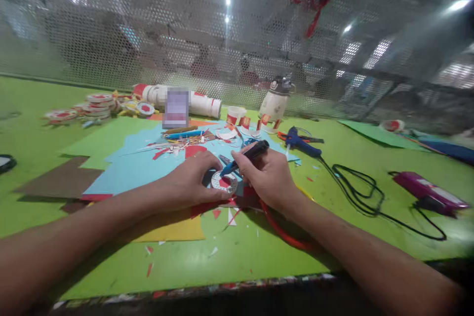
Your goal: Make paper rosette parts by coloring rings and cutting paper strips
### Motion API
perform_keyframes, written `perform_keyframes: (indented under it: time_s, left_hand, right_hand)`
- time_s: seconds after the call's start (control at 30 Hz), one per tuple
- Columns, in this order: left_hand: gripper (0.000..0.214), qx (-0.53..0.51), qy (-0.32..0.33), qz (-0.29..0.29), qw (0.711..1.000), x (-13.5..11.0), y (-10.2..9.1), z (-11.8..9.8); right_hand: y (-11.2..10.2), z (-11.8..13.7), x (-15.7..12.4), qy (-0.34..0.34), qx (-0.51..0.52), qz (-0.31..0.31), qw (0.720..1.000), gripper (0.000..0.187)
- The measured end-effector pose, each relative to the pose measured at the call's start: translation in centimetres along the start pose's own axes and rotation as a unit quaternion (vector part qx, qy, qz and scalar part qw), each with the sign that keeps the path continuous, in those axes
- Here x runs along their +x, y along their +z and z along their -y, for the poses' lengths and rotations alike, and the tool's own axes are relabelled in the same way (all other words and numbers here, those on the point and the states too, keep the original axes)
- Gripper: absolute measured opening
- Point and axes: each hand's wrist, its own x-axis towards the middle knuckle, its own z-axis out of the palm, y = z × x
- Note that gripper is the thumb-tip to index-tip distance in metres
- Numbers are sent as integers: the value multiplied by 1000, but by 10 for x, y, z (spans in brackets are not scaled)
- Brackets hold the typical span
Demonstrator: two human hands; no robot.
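A small round white paper disc (224,183) with a red middle and dark marks around its ring lies in front of me. My left hand (194,175) is closed on its left side, with the thumb along the near edge and the fingers at the far edge. Between the thumb and fingers of my right hand (268,173) is a blue marker (237,162) with a black rear end. Its tip meets the upper part of the disc, though I cannot tell whether it presses. Under and behind the disc are light blue paper sheets (133,163) and paper scraps.
Behind stand cut paper cups (236,114) and a bottle (274,101). Stacked paper discs (99,103) sit at the far left. To the right are a blue glue gun (301,143), its looped black cord (355,192) and a purple device (427,190). Scraps litter the green table (177,266).
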Motion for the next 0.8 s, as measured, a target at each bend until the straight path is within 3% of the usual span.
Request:
perform_keyframes:
  time_s: [0.37, 0.7, 0.8]
  left_hand:
    - [44, 4, 24, -9, 1000, 2, 1, 2]
    - [46, -5, 27, -17, 999, 2, 3, 3]
    - [50, -7, 25, -19, 999, 1, 3, 5]
  right_hand:
    - [-1, 0, 1, -7, -32, -3, 999, 31]
    - [0, -1, 0, -7, 11, -4, 1000, 30]
    - [-4, 3, 1, 6, 46, -38, 998, 31]
